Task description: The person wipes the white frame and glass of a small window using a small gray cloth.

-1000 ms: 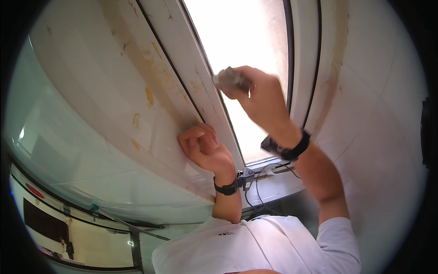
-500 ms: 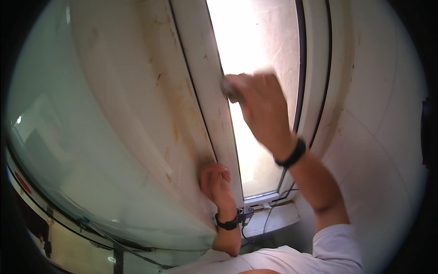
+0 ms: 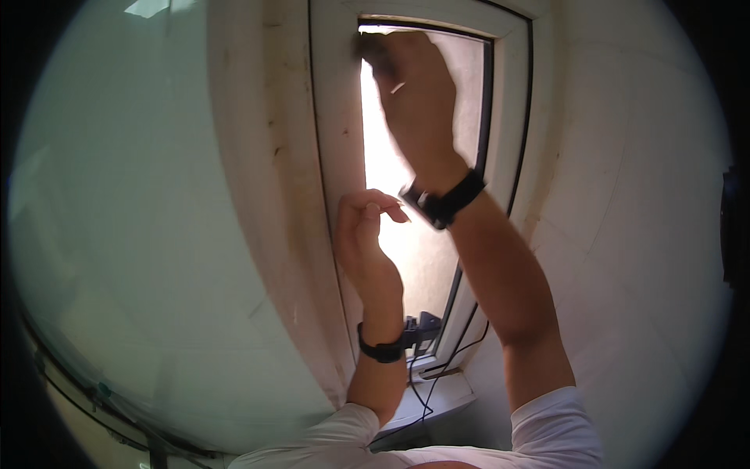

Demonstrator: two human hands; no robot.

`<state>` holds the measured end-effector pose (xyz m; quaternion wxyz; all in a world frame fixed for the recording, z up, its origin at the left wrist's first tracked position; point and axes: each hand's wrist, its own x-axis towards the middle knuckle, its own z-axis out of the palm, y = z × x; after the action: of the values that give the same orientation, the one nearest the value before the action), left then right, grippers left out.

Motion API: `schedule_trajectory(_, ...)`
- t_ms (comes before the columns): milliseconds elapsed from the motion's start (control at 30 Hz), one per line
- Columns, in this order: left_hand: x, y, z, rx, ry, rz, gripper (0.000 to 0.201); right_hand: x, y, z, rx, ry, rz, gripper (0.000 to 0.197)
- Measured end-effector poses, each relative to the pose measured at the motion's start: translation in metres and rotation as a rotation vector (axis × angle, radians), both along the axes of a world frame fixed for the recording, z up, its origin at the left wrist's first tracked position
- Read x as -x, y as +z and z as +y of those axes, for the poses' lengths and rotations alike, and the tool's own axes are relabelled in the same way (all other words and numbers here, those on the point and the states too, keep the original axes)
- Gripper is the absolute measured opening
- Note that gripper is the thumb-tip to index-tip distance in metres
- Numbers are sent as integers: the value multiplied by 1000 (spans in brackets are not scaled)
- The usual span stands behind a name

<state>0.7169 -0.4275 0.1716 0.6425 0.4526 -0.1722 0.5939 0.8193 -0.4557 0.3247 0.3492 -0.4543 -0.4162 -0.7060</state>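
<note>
"Holding something up there, is the right hand?"

"Yes, its fingers are bent closely around a dark wad, at the top centre of the view. It's blurred, so I can't tell what it's made of."

"Where does that put the wad?"

"By the upper left corner of the bright window pane, along the inner edge of the pale window frame. Whether it touches, I can't tell."

"And the left hand?"

"Lower, near the middle of the view, where the left side of that frame meets the pane. Its fingers curl loosely, tips toward the right; I can't tell whether they grip anything."

"What's on the wrists?"

"A black strap on the right one, a black band on the left, with a small dark device beside it."

"And round about?"

"White sleeves at the bottom, a brown-stained strip left of the window, and a glossy pale panel across the left side."
</note>
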Motion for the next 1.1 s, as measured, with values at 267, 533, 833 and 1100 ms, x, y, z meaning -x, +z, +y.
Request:
schedule_trajectory(267,12,-32,33,15,10,-67,19,-25,-8,-68,-169,-216,23,28)
schedule_trajectory(533,33,-20,37,164,-216,-134,18,-11,-9,-50,-71,-325,22,28)
schedule_trajectory(833,35,-10,35,53,-225,-219,18,-7,-33,-80,-103,-370,162,30)
schedule_trajectory(1100,31,-12,38,97,-353,-111,17,3,-66,-57,160,-163,28,28)
